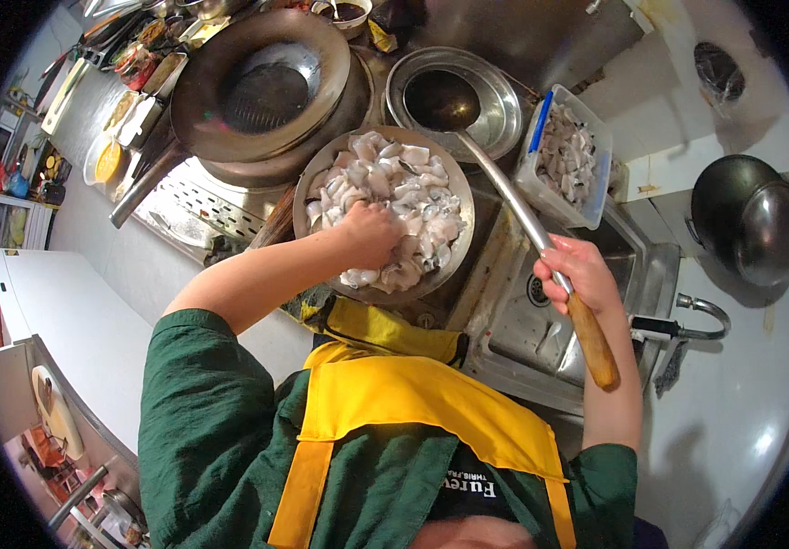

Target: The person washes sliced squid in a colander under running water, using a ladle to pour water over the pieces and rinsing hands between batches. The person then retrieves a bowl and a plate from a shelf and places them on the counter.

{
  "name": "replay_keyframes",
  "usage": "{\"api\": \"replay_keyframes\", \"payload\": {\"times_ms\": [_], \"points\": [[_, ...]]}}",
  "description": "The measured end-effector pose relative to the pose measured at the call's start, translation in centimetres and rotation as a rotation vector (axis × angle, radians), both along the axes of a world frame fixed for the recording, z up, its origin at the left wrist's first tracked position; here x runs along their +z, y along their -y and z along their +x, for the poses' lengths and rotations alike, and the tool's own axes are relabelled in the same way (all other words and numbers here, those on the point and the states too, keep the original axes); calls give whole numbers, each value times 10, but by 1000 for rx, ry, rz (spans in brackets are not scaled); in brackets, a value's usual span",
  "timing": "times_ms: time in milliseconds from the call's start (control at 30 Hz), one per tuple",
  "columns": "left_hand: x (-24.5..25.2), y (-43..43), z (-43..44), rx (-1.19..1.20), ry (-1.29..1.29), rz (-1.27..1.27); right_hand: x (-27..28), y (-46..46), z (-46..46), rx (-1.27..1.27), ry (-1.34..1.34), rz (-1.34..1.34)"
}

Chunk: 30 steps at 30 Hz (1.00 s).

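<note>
My left hand [371, 235] is pressed into a heap of raw, pale fish-like pieces [425, 206]. Its fingertips are partly hidden, so whether they pinch a piece cannot be told. The heap fills a wide, round metal pan [461, 257]. Around the steel shaft of a long ladle [514, 199], just above its wooden handle, my right hand [581, 271] is closed. The ladle's dark, round bowl [442, 101] lies inside a shiny metal basin [500, 113] beyond the pan.
A large wok [332, 65] with a long handle sits back left. Right of the pan are a clear plastic tub [590, 216] of similar pale pieces and a steel sink [504, 340] with a faucet [713, 333]. Another wok [744, 219] hangs on the right wall.
</note>
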State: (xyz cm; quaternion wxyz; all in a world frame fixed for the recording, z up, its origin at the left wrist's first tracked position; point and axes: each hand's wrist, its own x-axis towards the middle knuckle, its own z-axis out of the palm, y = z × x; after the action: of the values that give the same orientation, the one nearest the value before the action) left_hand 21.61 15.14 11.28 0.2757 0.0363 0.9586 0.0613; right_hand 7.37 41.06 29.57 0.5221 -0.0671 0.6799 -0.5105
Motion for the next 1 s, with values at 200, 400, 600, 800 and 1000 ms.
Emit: {"api": "replay_keyframes", "payload": {"times_ms": [200, 400, 600, 800, 1000], "points": [[-10, -17, -21, 197, -122, -99, 27, -22, 42, 59, -55, 127], [-17, 1, -13, -37, -82, -38, 33, -27, 72, 80, -116, 190], [-7, -2, 0, -15, -278, 214, 37, -38, 81, 105, -159, 183], [2, -7, 4, 84, -42, 40, 41, -46, 88, 86, -155, 200], [2, -10, 8, 154, -118, -217, 46, -52, 95, 81, -175, 172]]}}
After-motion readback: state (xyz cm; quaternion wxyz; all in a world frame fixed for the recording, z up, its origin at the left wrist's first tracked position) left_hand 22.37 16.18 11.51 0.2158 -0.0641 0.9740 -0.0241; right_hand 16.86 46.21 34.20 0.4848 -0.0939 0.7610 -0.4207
